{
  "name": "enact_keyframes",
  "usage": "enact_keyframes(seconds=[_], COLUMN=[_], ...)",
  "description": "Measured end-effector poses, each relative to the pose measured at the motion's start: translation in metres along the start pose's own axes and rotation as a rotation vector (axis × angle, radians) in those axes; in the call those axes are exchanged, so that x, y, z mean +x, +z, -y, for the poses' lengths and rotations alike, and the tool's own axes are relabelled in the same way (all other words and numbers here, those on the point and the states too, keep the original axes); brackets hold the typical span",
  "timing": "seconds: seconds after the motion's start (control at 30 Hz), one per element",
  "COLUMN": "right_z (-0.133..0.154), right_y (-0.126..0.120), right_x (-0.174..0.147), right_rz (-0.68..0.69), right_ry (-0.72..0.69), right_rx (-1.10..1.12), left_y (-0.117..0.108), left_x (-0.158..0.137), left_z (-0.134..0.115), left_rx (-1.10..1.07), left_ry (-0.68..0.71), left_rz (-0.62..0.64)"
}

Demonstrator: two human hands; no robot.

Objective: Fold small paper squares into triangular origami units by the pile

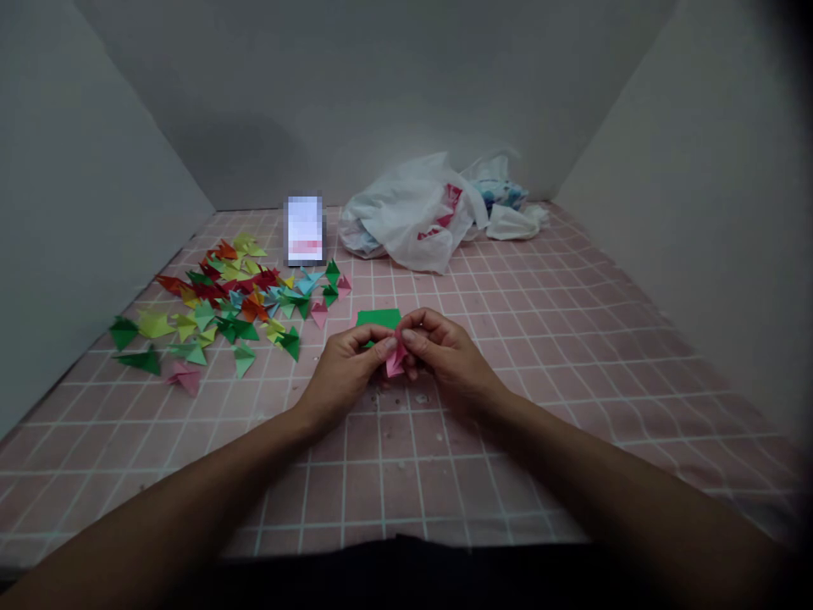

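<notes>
Between my two hands, near the middle of the head view, is a small piece of folded pink paper (395, 361). The fingers of my left hand (348, 360) pinch it from one side. On its other side, the thumb and fingers of my right hand (445, 356) grip it close to its top. My fingertips cover part of the paper, so its full shape is hidden. Just behind my hands lies a flat stack of green paper (379, 318), partly covered by my left fingers.
Several folded paper cranes (245, 309) in many colours spread over the left of the pink checked tablecloth (572, 339). A lit phone (305, 229) stands upright behind them. A white plastic bag (412, 212) and a tissue pack (501, 195) lie at the back. Walls enclose three sides.
</notes>
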State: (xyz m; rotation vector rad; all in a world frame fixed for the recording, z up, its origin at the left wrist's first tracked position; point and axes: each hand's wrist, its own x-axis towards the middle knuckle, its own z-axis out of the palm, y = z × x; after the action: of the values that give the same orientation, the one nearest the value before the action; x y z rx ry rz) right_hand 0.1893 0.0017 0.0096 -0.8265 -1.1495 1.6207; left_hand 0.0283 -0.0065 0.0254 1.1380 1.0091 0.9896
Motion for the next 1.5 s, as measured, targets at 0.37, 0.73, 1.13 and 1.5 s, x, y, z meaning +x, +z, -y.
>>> enact_keyframes(seconds=[0.37,0.73,1.13,1.5], right_z=[-0.0022,0.0017,0.0035,0.0037], right_y=[-0.0022,-0.0008,0.002,0.0032], right_x=[0.001,0.0023,-0.001,-0.0016], right_rz=[0.016,0.005,-0.028,-0.033], right_ry=[0.01,-0.022,-0.044,-0.053], right_rx=[-0.025,-0.105,-0.135,-0.163], left_y=[0.0003,-0.0005,-0.0007,-0.001], left_x=[0.0007,-0.0002,0.0025,0.0031], left_z=[0.0018,0.0015,0.0054,0.0058], left_rx=[-0.047,-0.031,-0.131,-0.129], left_ry=[0.008,0.009,-0.033,-0.067], left_rz=[0.023,0.044,0.041,-0.005])
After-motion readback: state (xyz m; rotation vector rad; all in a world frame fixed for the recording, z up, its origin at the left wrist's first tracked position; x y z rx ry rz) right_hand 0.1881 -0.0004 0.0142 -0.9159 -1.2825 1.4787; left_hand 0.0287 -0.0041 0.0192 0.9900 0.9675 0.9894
